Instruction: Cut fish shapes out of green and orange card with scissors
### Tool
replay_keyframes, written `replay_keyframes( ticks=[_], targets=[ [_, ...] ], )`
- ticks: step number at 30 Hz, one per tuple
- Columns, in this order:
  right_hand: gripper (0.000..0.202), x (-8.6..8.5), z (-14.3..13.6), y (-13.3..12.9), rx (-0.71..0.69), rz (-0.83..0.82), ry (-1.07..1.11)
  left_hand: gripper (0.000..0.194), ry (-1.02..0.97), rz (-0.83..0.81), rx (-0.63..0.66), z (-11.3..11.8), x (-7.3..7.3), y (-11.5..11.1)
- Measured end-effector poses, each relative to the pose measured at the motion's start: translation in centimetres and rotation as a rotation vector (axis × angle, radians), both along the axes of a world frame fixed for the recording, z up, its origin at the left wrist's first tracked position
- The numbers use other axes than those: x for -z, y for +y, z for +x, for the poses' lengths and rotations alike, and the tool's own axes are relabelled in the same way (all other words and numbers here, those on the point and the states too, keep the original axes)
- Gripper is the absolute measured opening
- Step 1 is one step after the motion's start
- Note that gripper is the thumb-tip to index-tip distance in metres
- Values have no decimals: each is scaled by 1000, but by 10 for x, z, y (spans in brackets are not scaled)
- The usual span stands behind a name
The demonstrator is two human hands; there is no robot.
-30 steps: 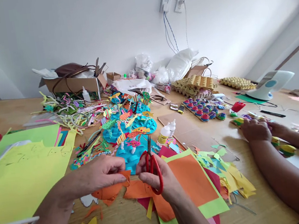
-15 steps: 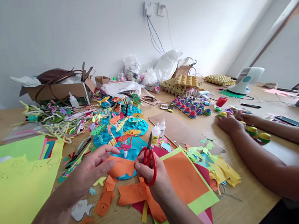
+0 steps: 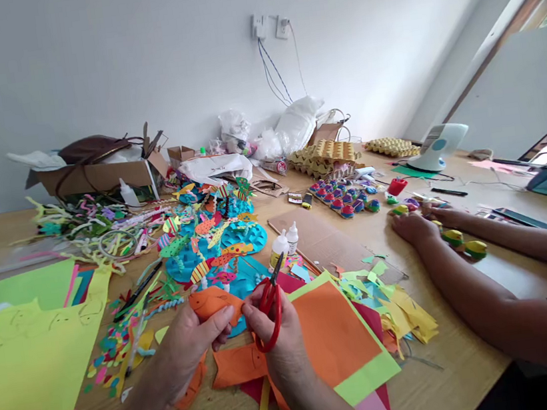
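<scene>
Between my two hands is an orange paper fish with drawn lines on it. My left hand is closed on its body, thumb across the lower edge. The fingertips of my right hand pinch the tail end, and the same hand carries red-handled scissors, blades pointing up and away. Below lies another orange paper piece with a drawn face. Orange paper rests on a light green sheet right of my right hand. A further orange cutout is partly hidden under my left wrist.
Blue bases with paper fish stand ahead, beside glue bottles. Yellow sheets cover the left side. Paper scraps lie to the right. Another person's hands handle painted egg-carton pieces at the right.
My left hand has gone from open beside the paper fish to closed on it. My right hand keeps the scissors and the tail end. The view has shifted slightly.
</scene>
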State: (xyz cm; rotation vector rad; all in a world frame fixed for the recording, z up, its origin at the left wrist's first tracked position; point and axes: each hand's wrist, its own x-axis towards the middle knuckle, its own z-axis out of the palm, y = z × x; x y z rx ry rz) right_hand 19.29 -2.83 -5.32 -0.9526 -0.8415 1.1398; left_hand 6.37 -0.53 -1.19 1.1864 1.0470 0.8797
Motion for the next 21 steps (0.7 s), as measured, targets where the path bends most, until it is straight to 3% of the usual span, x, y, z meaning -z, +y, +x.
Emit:
replay_keyframes(
  ticks=[5,8,14,21],
  targets=[
    [30,-2,1,-6,-87,46,-111,20,-11,40,-135,-5,-7,3],
    [43,-4,1,-10,-262,79,-150,20,-45,72,-175,-13,-8,6],
    [49,0,-7,-16,-577,19,-58,18,-38,146,-209,-21,-7,10],
    [53,4,-10,-15,-637,-49,-44,17,-50,202,-245,-19,-12,9]
  ],
)
